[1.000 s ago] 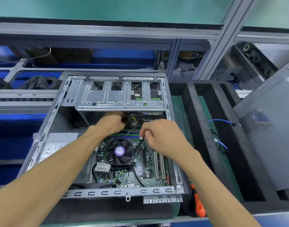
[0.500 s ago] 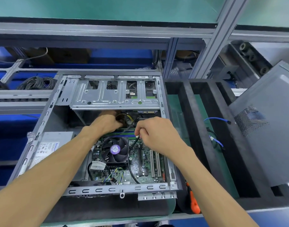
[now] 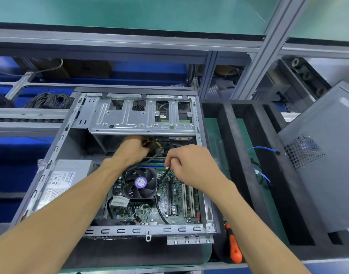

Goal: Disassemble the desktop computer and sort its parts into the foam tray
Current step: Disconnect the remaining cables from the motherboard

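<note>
The open desktop case (image 3: 57, 147) lies on its side in front of me, with the motherboard (image 3: 175, 206) and its black CPU fan (image 3: 140, 183) exposed. My left hand (image 3: 133, 150) reaches under the metal drive cage (image 3: 130, 119), its fingers closed around a bundle of cables there; the fingertips are hidden. My right hand (image 3: 189, 165) pinches the white-tipped end of a thin black cable (image 3: 159, 194) that curves down across the board. The black foam tray (image 3: 240, 155) stands right of the case, with blue cables (image 3: 264, 177) in one slot.
The power supply (image 3: 59, 182) sits in the case's left side. A grey side panel (image 3: 325, 155) leans on the tray's right part. An orange-handled screwdriver (image 3: 233, 246) lies between case and tray. A metal shelf frame (image 3: 268, 46) and coiled black wire (image 3: 49, 100) are behind.
Both hands stay at the same spot in the case with only small finger shifts. The view has drifted slightly.
</note>
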A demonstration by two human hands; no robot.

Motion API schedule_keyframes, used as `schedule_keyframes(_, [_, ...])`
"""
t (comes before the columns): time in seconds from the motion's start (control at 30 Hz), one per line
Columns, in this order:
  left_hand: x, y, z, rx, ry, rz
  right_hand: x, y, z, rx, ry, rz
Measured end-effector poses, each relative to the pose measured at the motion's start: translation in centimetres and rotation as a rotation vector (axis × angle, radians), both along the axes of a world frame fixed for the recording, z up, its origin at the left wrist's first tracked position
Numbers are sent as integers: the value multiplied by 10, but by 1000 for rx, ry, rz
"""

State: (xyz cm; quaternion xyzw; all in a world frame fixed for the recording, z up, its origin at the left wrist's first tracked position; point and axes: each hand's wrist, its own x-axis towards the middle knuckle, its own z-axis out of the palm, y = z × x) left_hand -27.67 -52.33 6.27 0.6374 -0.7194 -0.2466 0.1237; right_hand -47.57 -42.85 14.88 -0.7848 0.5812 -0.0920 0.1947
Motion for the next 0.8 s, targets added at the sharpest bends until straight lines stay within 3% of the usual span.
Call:
schedule_keyframes(0.07, [-2,1,4,9,-15,61,0,0,0,-1,7,-1])
schedule_keyframes(0.23, [2,1,8,49,-293,115,0,1,2,-5,19,0])
schedule_keyframes(0.43, [-18,2,16,56,-353,-287,2,0,2,-24,30,0])
schedule_keyframes(0.67, [-31,-12,18,157,-540,-361,1,1,2,-37,-8,-4])
schedule_keyframes(0.8, [-31,-8,13,-73,-610,-500,1,2,4,-28,-19,-5])
